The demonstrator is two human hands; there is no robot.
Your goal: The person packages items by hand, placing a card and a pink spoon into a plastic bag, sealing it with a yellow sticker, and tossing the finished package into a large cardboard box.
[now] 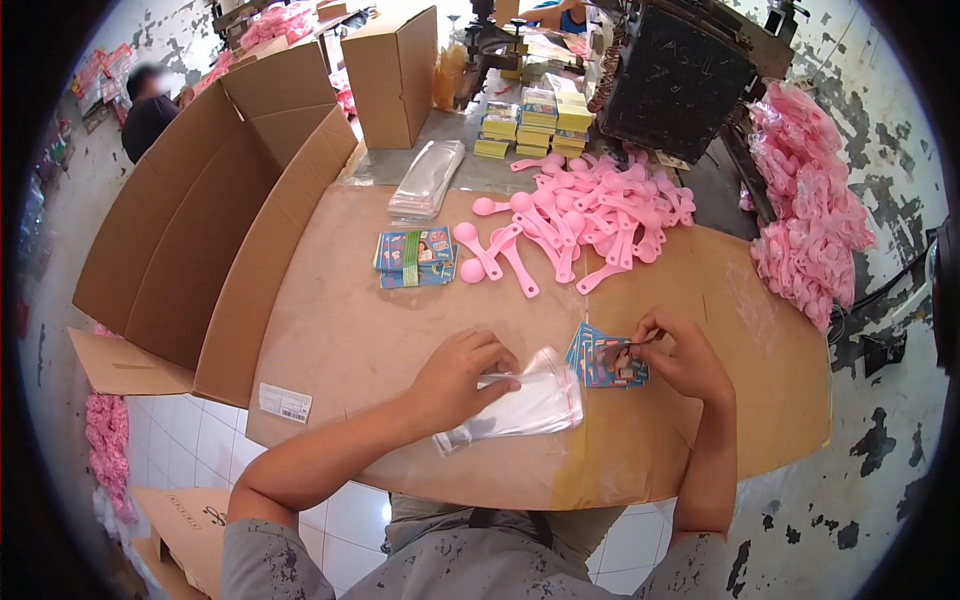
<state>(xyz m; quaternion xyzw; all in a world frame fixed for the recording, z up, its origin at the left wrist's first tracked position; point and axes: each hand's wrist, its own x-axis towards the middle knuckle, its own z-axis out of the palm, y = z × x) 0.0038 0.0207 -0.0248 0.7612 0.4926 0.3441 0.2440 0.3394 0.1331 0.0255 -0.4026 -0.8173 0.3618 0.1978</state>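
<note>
My left hand (465, 378) is over a stack of clear plastic bags (535, 405) on the cardboard table top, its fingers curved and the thumb apart from them. With thumb and fingertips my right hand (686, 358) pinches a card at the edge of a fanned pile of blue printed cards (600, 362), just right of the bags. Farther back lies a bundle of similar cards (432, 272) with a green band round it. Beside that bundle spreads a heap of pink plastic spoons (575, 222).
A large open carton (190, 225) stands at the left, with a smaller box (390, 80) behind. More clear bags (428, 180) and stacked cards (537, 122) lie at the back. A black machine box (675, 75) and bagged pink spoons (800, 190) are at the right. Another person (150, 115) sits far left.
</note>
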